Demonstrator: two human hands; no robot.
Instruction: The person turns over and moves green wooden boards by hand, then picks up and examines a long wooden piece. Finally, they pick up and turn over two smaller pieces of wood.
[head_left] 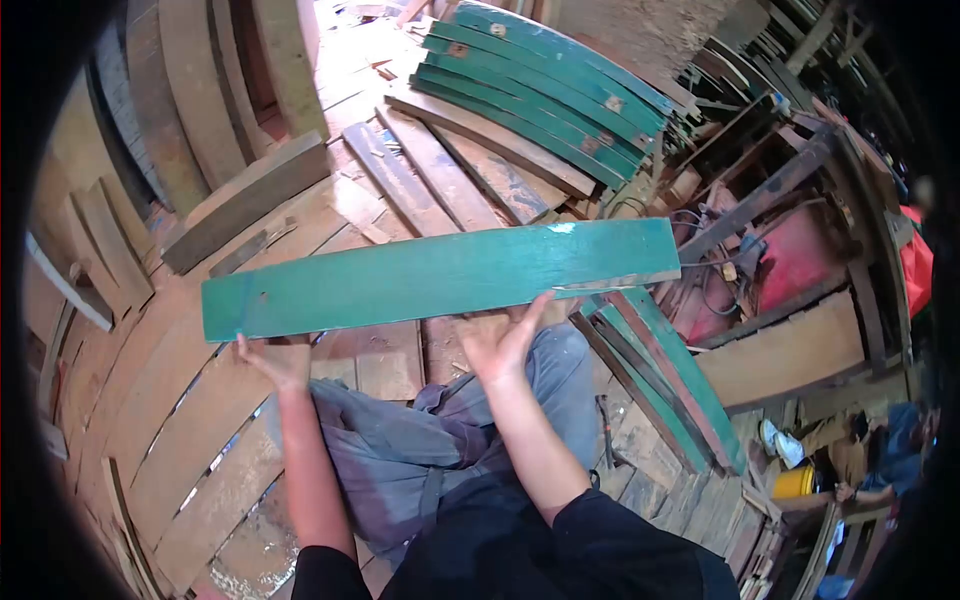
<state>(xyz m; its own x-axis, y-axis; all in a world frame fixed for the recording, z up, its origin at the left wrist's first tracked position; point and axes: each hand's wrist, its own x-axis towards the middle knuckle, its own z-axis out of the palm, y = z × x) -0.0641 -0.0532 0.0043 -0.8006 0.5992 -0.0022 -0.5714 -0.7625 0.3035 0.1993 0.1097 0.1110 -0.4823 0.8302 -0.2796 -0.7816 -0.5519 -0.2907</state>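
Green-painted wood fills the middle of the view: a long flat plank (440,275) is held up crosswise by two bare hands, above the lap of a seated person in grey trousers (420,450) and a dark top. The plank is tilted slightly, its right end higher than its left, and a pale chipped patch is seen near its upper right edge. The left hand (278,362) is placed under the plank's lower edge near the left end, fingers curled up against the wood from below. The right hand (500,345) is set under the lower edge right of the plank's middle, fingers spread and pressed up against the edge, the thumb reaching toward the face. Behind the plank, bare weathered boards (430,175) are laid on a slatted wooden floor, and farther behind it a stack of curved green planks (545,90) is piled. Just below the plank's right end, more green strips (665,375) lie slanted. To the right of the plank a red machine (800,260) sits within a dark wooden frame, and far below its right end another person (885,470) is partly seen beside a yellow container (795,483)
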